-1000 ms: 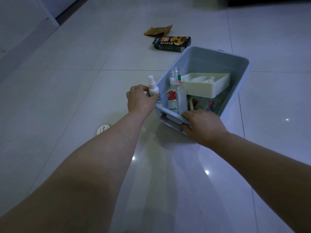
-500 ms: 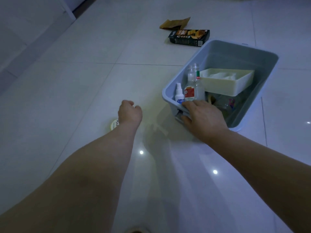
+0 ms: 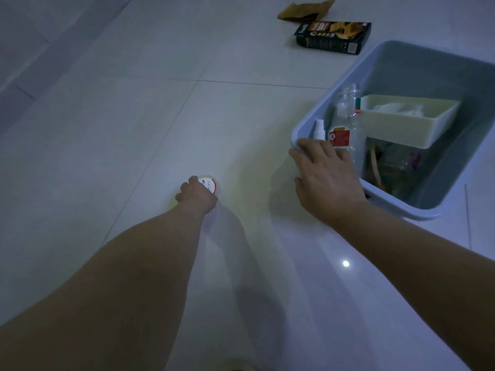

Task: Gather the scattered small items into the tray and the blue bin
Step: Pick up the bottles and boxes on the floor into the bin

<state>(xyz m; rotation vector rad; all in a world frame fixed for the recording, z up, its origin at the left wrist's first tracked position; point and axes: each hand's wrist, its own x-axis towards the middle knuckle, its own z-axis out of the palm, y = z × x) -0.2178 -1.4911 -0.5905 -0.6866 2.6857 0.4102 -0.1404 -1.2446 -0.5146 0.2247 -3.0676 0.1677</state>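
The blue bin (image 3: 401, 57) stands on the tiled floor at the right. Inside it are a cream tray (image 3: 401, 129), a clear bottle with a red label (image 3: 345, 121), a small white spray bottle (image 3: 319, 132) and other items I cannot make out. My right hand (image 3: 325, 178) rests over the bin's near left corner, fingers curled on the rim. My left hand (image 3: 197, 195) reaches down to a small round white tin with an orange label (image 3: 210, 184) on the floor, fingers curled around its near side.
A dark snack box (image 3: 333, 36) lies on the floor beyond the bin, with a torn brown paper packet (image 3: 305, 10) behind it. A wall base runs along the far left.
The white spray bottle left my left hand and now stands in the bin. My left hand swung down and left to the round tin. My right hand stayed on the bin's corner.
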